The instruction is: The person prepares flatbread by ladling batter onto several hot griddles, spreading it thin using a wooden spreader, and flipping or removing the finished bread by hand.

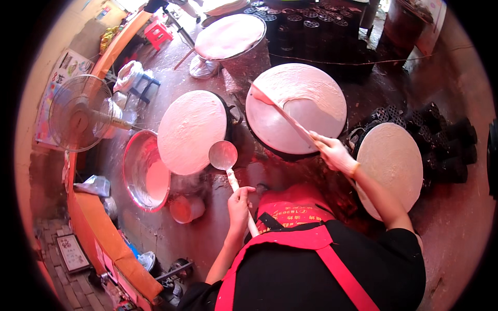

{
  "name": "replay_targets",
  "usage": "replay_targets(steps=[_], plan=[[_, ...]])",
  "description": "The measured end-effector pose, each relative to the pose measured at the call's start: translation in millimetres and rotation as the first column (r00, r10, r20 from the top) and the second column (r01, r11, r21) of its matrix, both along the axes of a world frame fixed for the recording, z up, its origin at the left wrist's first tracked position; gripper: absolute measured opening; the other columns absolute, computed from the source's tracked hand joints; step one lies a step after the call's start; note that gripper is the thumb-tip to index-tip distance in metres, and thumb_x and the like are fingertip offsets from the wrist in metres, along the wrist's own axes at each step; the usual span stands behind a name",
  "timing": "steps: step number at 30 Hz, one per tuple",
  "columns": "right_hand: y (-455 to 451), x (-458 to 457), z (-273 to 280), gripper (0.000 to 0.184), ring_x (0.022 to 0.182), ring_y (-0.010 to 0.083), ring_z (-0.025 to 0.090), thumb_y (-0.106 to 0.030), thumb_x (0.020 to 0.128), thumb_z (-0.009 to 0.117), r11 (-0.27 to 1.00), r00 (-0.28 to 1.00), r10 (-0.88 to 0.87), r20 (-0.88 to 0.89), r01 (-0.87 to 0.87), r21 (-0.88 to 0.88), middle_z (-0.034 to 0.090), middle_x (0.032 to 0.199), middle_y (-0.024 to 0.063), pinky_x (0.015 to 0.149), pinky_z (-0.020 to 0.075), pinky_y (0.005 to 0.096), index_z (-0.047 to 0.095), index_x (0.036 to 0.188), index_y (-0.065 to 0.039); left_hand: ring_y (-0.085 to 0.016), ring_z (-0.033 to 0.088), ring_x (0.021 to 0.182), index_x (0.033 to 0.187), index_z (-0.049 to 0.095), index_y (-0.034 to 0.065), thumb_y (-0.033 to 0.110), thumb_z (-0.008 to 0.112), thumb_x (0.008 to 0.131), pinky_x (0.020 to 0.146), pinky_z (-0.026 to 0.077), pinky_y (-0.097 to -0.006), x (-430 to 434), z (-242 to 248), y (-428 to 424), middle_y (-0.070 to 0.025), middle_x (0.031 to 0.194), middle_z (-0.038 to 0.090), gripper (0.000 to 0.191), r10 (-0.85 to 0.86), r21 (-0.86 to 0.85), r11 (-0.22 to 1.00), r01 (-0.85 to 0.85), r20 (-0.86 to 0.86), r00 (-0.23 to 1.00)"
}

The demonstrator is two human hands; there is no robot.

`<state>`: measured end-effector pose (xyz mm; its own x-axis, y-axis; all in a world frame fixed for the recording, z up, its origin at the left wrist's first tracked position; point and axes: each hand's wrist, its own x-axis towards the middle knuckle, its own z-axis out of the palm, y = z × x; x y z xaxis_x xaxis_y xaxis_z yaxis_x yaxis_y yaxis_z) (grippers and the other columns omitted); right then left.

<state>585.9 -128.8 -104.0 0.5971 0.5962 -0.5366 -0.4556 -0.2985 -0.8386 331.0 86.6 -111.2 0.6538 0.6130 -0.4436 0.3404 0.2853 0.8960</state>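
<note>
My left hand (240, 206) grips the pale handle of a long ladle (223, 155). Its round metal bowl overlaps the near edge of a griddle covered with pale batter (192, 132). In my right hand (334, 152) is a long wooden spreader (288, 116), lying slantwise across the middle round griddle (272, 130). Batter (305, 81) coats the far and right part of that griddle, and its near part is bare metal. A wet lump of batter sits by the spreader's far end. Right of my forearm, another round griddle carries a thin pale sheet (390, 167).
A red-rimmed basin (127, 171) with batter stands at the left, beside a small red pot (186, 208). Perforated coal briquettes (443, 144) are stacked at the right. Farther off are a pile of round pale sheets (231, 35), a fan (81, 112) and a red stool (158, 32).
</note>
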Motion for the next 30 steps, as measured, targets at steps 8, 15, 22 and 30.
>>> replay_targets(steps=[8, 15, 22, 30], plan=[[-13, 82, -33, 0.038, 0.036, 0.0051, 0.034, -0.025, 0.096, 0.054, 0.989, 0.982, -0.150, 0.113, 0.149, 0.021, 0.042, 0.054, -0.0048, 0.032, 0.0267, 0.0227, 0.054, 0.134, -0.020, -0.002, 0.040, 0.056, 0.094, 0.066, 0.0020, 0.019, 0.050, 0.099, 0.054, 0.042, -0.0196, 6, 20, -17, 0.0055, 0.064, 0.044, 0.024, 0.066, 0.024, 0.998, -0.065, -0.029, 0.997], [-54, 80, -32, 0.035, 0.036, 0.0036, 0.027, -0.028, 0.096, 0.054, 0.990, 0.988, 0.141, -0.058, -0.142, -0.019, 0.036, 0.053, -0.0073, 0.033, 0.0216, 0.0211, 0.057, 0.131, -0.022, -0.002, 0.040, 0.058, 0.095, 0.066, 0.0026, 0.021, 0.051, 0.099, 0.062, 0.049, -0.0216, -12, 41, -33, 0.0058, 0.066, 0.043, 0.024, 0.143, 0.017, 0.990, -0.142, -0.160, 0.977], [-19, 60, -24, 0.039, 0.037, 0.0049, 0.032, -0.030, 0.096, 0.051, 0.989, 0.988, 0.134, 0.075, -0.138, 0.049, 0.042, 0.056, -0.0050, 0.033, 0.0255, 0.0223, 0.055, 0.133, -0.017, -0.002, 0.042, 0.061, 0.097, 0.067, 0.0044, 0.022, 0.056, 0.097, 0.065, 0.048, -0.0213, -17, 47, -25, 0.0049, 0.074, 0.053, 0.021, 0.101, 0.025, 0.995, -0.099, -0.147, 0.984], [-57, -31, -70, 0.039, 0.037, 0.0036, 0.033, -0.029, 0.094, 0.059, 0.855, 0.873, -0.484, -0.057, 0.486, 0.180, 0.041, 0.056, -0.0072, 0.033, 0.0270, 0.0213, 0.055, 0.132, -0.018, -0.001, 0.037, 0.061, 0.100, 0.068, 0.0041, 0.021, 0.060, 0.094, 0.055, 0.029, -0.0172, 3, 45, 25, 0.0081, 0.072, 0.051, 0.019, -0.182, 0.089, 0.977, 0.193, -0.124, 0.975]])
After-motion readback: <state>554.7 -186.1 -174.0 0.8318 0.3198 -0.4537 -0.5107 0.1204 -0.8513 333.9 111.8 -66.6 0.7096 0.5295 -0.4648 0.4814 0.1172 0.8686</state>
